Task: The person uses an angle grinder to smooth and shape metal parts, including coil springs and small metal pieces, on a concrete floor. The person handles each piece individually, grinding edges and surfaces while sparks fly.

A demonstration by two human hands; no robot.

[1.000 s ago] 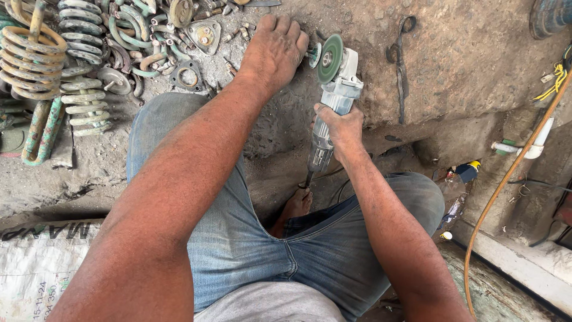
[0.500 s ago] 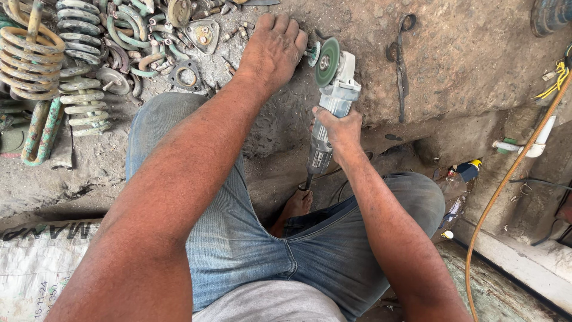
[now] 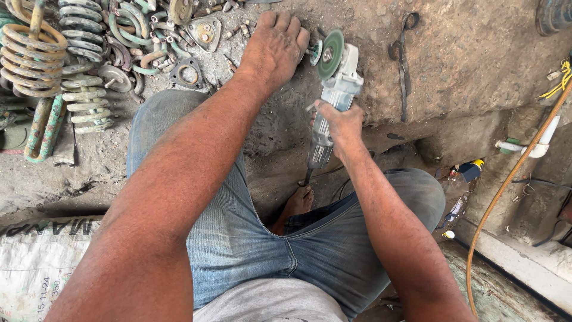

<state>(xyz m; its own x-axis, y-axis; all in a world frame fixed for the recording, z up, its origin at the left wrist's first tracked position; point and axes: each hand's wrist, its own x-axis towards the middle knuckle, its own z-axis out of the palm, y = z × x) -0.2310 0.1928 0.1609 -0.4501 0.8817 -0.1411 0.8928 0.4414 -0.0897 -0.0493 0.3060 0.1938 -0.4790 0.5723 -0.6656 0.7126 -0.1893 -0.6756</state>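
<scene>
My right hand point(image 3: 336, 125) grips the body of a grey angle grinder point(image 3: 331, 101) whose green disc point(image 3: 330, 53) points away from me over the dirty ground. My left hand point(image 3: 275, 49) reaches forward, palm down, fingers closed on a small round metal part point(image 3: 314, 53) right beside the disc. The part is mostly hidden by the fingers and the disc. The grinder's cord runs down toward my bare foot point(image 3: 296, 206) between my knees in blue jeans.
Several rusty and green coil springs point(image 3: 36, 59) and metal flanges point(image 3: 202, 33) lie at the upper left. A flat metal strip point(image 3: 404, 59) lies to the right. An orange hose point(image 3: 506, 185) and a white pipe point(image 3: 539, 140) run along the right. A printed sack point(image 3: 36, 262) lies at lower left.
The left hand and the grinder have held almost still; the grinder head has shifted slightly nearer the part under my fingers.
</scene>
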